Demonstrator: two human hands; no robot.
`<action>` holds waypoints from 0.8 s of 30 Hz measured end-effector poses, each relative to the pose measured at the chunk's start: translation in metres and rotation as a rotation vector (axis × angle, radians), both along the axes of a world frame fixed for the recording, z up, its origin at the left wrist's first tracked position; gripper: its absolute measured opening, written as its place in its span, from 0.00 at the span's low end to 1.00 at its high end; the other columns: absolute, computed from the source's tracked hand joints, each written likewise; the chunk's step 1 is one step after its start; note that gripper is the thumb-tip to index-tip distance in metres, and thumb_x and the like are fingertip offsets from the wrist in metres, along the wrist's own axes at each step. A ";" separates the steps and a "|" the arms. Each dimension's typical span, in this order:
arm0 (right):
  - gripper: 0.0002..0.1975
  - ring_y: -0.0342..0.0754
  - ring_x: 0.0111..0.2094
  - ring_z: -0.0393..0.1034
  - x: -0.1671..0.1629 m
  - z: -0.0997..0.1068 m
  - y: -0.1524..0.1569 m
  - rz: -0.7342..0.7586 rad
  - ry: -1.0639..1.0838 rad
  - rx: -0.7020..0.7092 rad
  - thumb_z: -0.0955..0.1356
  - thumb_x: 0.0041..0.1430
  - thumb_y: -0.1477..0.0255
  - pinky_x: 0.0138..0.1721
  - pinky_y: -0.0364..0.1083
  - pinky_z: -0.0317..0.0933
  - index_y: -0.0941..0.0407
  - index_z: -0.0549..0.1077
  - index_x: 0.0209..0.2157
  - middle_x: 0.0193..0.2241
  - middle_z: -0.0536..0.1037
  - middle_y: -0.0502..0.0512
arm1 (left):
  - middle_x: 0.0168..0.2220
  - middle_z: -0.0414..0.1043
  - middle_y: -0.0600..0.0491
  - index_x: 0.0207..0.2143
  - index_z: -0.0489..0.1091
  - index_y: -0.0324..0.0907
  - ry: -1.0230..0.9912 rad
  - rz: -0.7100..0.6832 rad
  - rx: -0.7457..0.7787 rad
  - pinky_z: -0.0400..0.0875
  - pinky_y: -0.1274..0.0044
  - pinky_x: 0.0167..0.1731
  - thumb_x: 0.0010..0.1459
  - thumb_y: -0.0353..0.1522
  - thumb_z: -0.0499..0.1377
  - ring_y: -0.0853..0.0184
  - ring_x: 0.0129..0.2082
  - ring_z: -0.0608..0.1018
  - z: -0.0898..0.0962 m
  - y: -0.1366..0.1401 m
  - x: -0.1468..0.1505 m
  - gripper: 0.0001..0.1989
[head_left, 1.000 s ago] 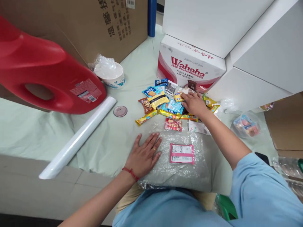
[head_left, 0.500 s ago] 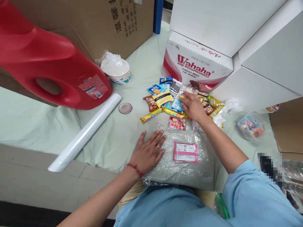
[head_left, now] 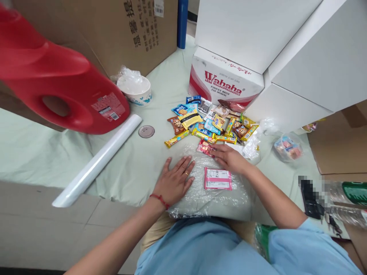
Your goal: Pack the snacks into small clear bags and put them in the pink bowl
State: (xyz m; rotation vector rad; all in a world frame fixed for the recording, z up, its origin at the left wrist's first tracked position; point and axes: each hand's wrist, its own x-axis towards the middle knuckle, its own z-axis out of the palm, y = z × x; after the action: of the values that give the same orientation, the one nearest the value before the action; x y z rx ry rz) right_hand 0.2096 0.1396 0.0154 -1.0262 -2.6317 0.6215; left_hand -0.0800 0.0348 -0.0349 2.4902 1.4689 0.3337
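My left hand lies flat on a sheet of clear plastic film, fingers spread, a ring on one finger and a red cord at the wrist. My right hand reaches in from the right, and its stretched fingertips touch the right edge of a red snack packet. Its thumb is hidden. Between the hands a flat pink-and-white packet rests on the film. Beyond the red packet is a pile of small wrapped snacks, among them a yellow packet, a brown cookie packet and a yellow stick packet.
A white roll lies at left, near a round disc, a paper bowl and a large red jug. A Wahaha carton stands behind the snacks. A bagged item and plastic bottles are at right.
My right hand has come back from the snack pile toward me, onto the edge of the red packet. My left hand stays flat on the film. The view has shifted slightly to the right.
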 end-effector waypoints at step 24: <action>0.14 0.52 0.45 0.75 -0.055 0.015 0.035 -0.535 -0.395 -0.153 0.66 0.67 0.67 0.44 0.45 0.64 0.56 0.82 0.45 0.43 0.84 0.58 | 0.73 0.54 0.45 0.72 0.55 0.47 0.083 0.047 0.046 0.39 0.45 0.69 0.72 0.40 0.45 0.53 0.71 0.62 0.000 -0.008 0.013 0.28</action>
State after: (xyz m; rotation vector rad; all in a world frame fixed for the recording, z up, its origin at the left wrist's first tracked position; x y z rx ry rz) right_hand 0.1541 0.1747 0.0308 -1.9807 -2.4527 0.5363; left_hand -0.0673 0.0263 -0.0354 2.5374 1.5707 0.2793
